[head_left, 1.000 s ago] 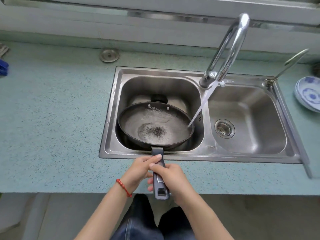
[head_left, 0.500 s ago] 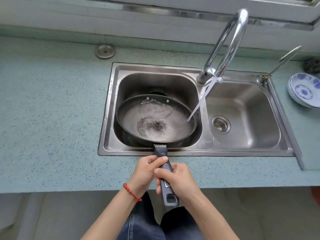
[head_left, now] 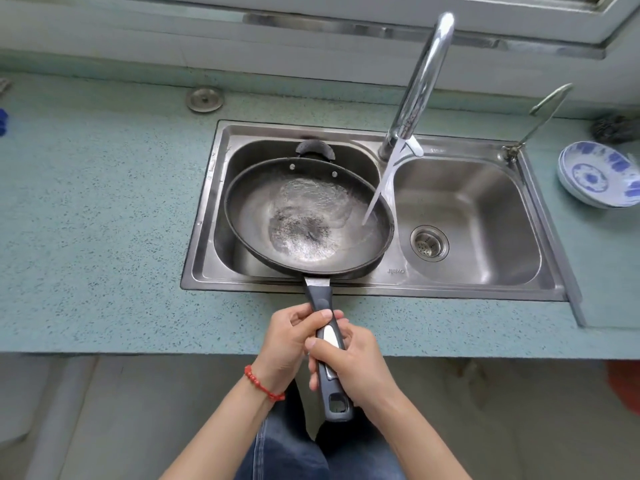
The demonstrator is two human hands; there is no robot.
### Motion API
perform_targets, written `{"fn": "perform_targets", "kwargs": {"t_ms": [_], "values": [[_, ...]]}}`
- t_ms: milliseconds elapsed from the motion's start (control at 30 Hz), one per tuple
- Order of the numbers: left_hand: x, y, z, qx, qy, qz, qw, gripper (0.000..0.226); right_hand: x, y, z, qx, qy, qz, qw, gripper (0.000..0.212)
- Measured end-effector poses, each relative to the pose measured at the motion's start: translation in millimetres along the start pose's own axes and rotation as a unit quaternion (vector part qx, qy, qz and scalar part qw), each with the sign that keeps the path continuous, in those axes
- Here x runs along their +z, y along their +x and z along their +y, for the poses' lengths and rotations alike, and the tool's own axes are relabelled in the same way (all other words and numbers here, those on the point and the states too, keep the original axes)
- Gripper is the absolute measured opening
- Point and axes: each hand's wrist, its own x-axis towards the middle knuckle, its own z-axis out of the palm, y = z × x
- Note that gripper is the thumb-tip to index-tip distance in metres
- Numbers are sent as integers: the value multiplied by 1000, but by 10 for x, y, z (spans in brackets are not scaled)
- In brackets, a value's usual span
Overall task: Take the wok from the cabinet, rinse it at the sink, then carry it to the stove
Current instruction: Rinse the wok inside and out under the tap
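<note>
A dark wok (head_left: 254,209) hangs over the left basin of the steel double sink (head_left: 204,258), tilted, with water pooled inside. Its long dark handle (head_left: 322,303) sticks out over the counter's front edge. My left hand (head_left: 287,344), with a red bead bracelet at the wrist, grips the handle from the left. My right hand (head_left: 356,362) wraps it from the right, lower down. The chrome tap (head_left: 422,81) runs, and its stream lands on the wok's right inner side.
The right basin holds a drain strainer (head_left: 429,243). Blue-and-white bowls (head_left: 599,174) are stacked on the green speckled counter (head_left: 97,209) at the far right, a dark scrubber (head_left: 613,128) behind them. A round metal cap (head_left: 205,99) sits behind the sink at left.
The wok has tipped and shifted, so the pooled water swirls toward its near side and its small far handle shows. Both hands have slid slightly down the handle while keeping hold.
</note>
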Motion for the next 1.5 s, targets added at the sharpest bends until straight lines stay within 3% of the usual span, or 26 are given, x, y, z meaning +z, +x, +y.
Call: {"fn": "perform_targets", "kwargs": {"t_ms": [100, 200, 333, 500, 600, 733, 833, 933, 1200, 1333, 1500], "values": [[81, -28, -31, -3, -14, 15, 1000, 20, -68, -26, 21, 1, -10, -8, 1000, 19], [136, -37, -87, 13, -22, 29, 999, 8, -141, -48, 8, 17, -11, -29, 999, 18], [239, -71, -107, 28, -22, 43, 998, 12, -159, -60, -43, 77, 17, -14, 997, 12], [265, -121, -126, 36, -31, 63, 997, 4, -86, -94, 41, 28, -6, 29, 999, 18], [206, -137, -150, 21, -35, 73, 997, 10, -38, -94, 120, 14, 10, 32, 999, 22], [205, -111, -139, -59, -151, 41, 986, 9, -44, -68, 167, 3, 42, 22, 999, 20], [178, -57, -129, -127, -288, -21, 949, 23, -81, -74, 208, 0, 76, 5, 997, 16], [173, -19, -125, -140, -321, -47, 936, 26, -121, -71, 261, -8, 97, -11, 995, 21], [232, -73, -79, -54, -203, 10, 978, 12, -175, -106, 290, 6, 94, -13, 995, 15], [242, -85, -97, -34, -145, 44, 988, 10, -246, -102, 328, -5, 44, 6, 999, 17], [243, -101, -73, 2, -82, 82, 993, 6, -253, -128, 318, -37, 78, 2, 996, 19]]}}
